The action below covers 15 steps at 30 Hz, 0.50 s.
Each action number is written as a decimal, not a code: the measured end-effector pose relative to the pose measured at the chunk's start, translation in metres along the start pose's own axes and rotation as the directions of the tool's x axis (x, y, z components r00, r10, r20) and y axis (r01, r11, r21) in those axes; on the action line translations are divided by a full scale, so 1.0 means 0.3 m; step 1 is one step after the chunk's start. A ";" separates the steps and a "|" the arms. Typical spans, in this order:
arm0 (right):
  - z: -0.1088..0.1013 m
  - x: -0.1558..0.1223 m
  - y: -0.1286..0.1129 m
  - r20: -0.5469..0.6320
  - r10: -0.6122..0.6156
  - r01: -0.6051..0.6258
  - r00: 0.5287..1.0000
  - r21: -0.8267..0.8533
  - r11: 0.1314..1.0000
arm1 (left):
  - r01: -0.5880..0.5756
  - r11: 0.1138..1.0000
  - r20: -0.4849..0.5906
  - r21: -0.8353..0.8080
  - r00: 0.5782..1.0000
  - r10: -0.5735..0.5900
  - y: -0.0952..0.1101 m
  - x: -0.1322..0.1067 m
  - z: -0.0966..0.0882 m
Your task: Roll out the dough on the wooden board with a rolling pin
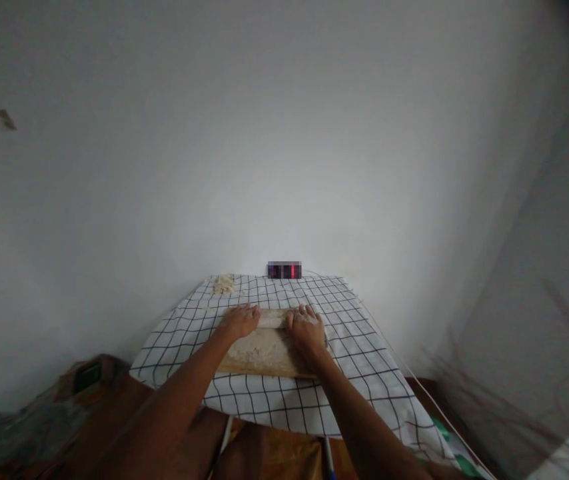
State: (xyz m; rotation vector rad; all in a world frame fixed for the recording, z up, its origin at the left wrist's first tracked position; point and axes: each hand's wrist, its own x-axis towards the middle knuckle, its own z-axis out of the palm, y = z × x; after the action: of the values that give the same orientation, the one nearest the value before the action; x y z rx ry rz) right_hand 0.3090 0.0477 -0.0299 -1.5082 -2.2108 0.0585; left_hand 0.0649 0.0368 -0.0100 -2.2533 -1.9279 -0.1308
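Observation:
A pale rolling pin (272,319) lies crosswise near the far side of a floured wooden board (259,353). My left hand (241,321) is closed over its left part, the fingers curved across the top. On the right part, my right hand (306,327) grips the same rolling pin, with flour on its fingers. Whether a sheet of dough is under or around the pin I cannot tell. Flour and small crumbs are scattered over the board in front of both hands.
A white checked cloth (364,360) covers the table. Near its far left corner lies a small heap of pale dough strips (223,285). A dark device with red digits (284,270) stands against the wall. An open box (89,375) sits on the floor at left.

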 end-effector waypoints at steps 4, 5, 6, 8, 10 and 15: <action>-0.027 -0.025 0.005 0.064 -0.086 0.089 0.994 -0.041 0.995 | -0.001 1.000 0.026 -0.018 1.000 0.001 0.010 -0.035 -0.008; -0.034 -0.031 0.008 0.084 -0.110 0.115 0.990 -0.056 0.992 | -0.001 0.999 0.031 -0.032 1.000 0.002 0.012 -0.044 -0.010; -0.039 -0.037 0.012 0.101 -0.128 0.135 0.987 -0.066 0.989 | -0.003 0.999 0.035 -0.048 0.999 0.005 0.014 -0.053 -0.012; -0.045 -0.051 0.021 0.120 -0.126 0.135 0.985 -0.074 0.988 | -0.011 0.996 0.030 -0.085 0.999 0.014 0.019 -0.072 -0.018; -0.050 -0.068 0.028 0.134 -0.103 0.113 0.986 -0.067 0.991 | -0.048 0.991 0.001 -0.125 0.999 0.049 0.021 -0.100 -0.027; -0.063 -0.130 0.012 0.206 -0.083 0.106 0.975 -0.101 0.989 | -0.195 0.969 -0.068 -0.153 0.980 0.187 0.017 -0.217 -0.042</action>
State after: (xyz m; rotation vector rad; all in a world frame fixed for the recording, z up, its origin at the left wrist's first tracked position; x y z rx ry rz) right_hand 0.3311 0.0103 -0.0275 -1.5113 -2.4817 0.0606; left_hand 0.0602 -0.0297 -0.0098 -2.4962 -1.7181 -0.3264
